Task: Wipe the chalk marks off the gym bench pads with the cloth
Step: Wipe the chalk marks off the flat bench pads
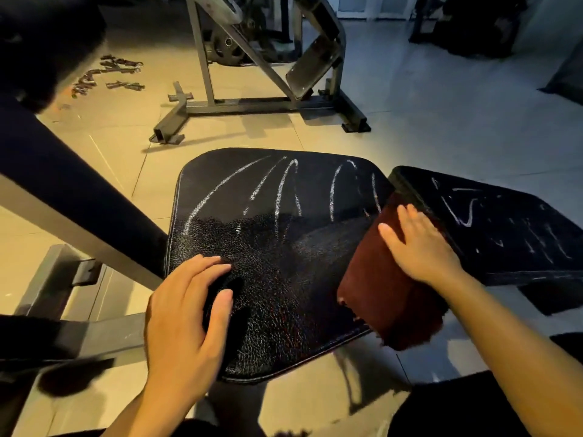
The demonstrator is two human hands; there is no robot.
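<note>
Fingers [391,233] of the right hand [422,247] press flat on the soft, limp cloth [388,294]; left hand [186,313] rests loosely spread on the seat pad [284,247]; palm pressure probably suits it best.

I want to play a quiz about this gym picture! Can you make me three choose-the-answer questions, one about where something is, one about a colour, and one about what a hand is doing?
1. Where is the cloth?
A. on the floor
B. at the seat pad's right edge, by the gap
C. on the far machine

2. What colour is the cloth?
A. dark red
B. yellow
C. white

3. What is the left hand doing?
A. gripping the cloth
B. holding chalk
C. resting on the seat pad

Answers:
1 B: the cloth lies under the right hand, beside the second pad.
2 A: it looks dark red.
3 C: the left hand lies on the seat pad, holding nothing.
</note>
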